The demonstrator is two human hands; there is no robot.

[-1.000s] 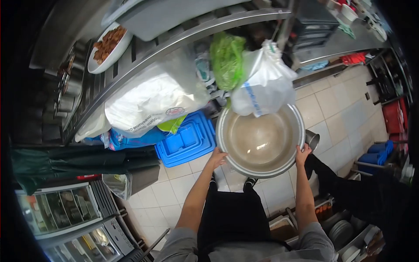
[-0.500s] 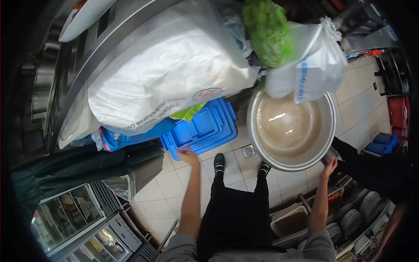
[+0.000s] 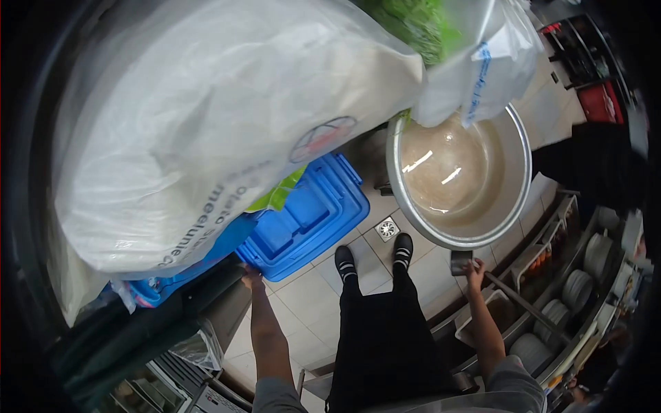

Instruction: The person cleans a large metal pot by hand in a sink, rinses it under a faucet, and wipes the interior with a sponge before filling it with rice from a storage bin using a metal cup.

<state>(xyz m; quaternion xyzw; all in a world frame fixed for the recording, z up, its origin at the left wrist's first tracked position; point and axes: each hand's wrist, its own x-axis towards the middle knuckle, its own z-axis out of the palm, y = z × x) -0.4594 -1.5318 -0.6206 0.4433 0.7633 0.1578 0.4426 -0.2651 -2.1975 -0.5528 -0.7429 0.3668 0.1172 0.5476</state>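
My right hand (image 3: 475,270) is closed on a dark metal cup (image 3: 460,262), just below the rim of a large round metal pot (image 3: 454,241) that holds cloudy liquid. My left hand (image 3: 252,277) is by the near left corner of a blue plastic lid (image 3: 313,213); its fingers are partly hidden against the dark edge there, and whether they grip anything is unclear. A big white printed bag (image 3: 227,117) fills the upper left, over part of the lid.
A white bag (image 3: 482,69) and a green leafy bundle (image 3: 420,27) hang over the pot's far side. Stacked plates (image 3: 578,289) stand on a shelf at the right. A person in dark clothes (image 3: 585,165) is beyond the pot. A floor drain (image 3: 387,228) lies ahead of my feet.
My left hand has moved left and down to the lid's corner. My right hand has shifted left and down with the cup, away from the pot's side. The white bag looks larger and closer.
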